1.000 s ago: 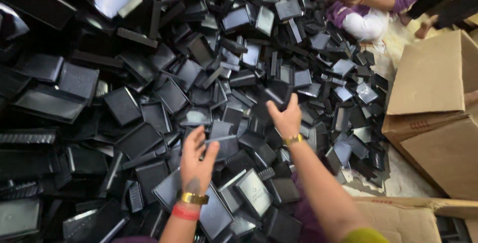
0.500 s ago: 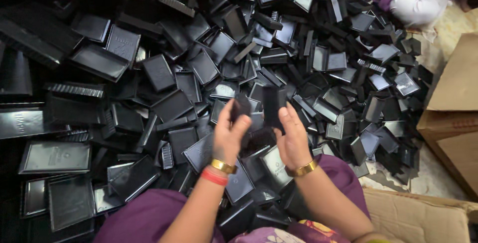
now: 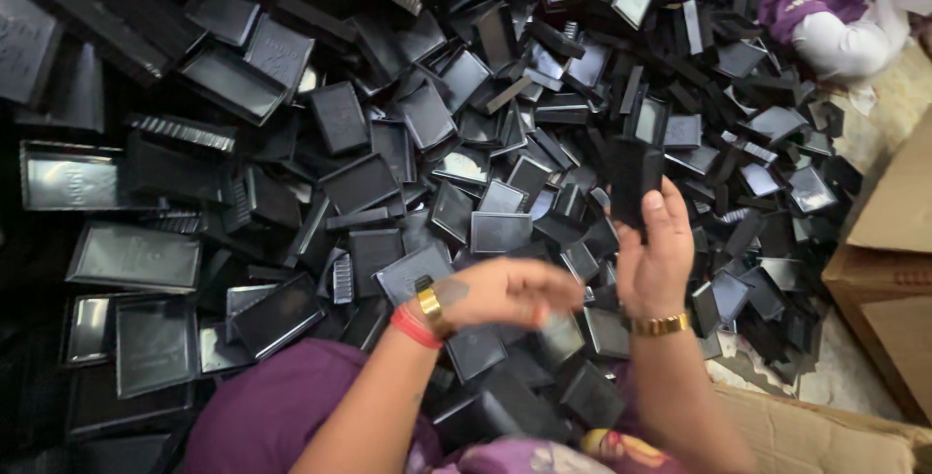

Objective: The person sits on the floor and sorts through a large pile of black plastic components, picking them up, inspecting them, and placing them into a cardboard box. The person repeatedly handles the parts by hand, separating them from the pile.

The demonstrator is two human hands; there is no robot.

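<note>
Fingers of the right hand (image 3: 652, 262) pinch a small black tray (image 3: 633, 179) upright above the heap of black trays (image 3: 388, 173); the left hand (image 3: 505, 291), blurred, hangs half-curled and empty beside it. A firmer grip at the tray's rim would steady it. Right of the heap, a cardboard box (image 3: 888, 270) crowds the elbow; open room lies only above.

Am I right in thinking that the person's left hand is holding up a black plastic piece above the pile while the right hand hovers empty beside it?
Not quite: the hands are swapped. In the head view, the right hand holds up the black plastic piece above the pile, while the left hand, blurred, hovers beside it, apparently empty.
</note>
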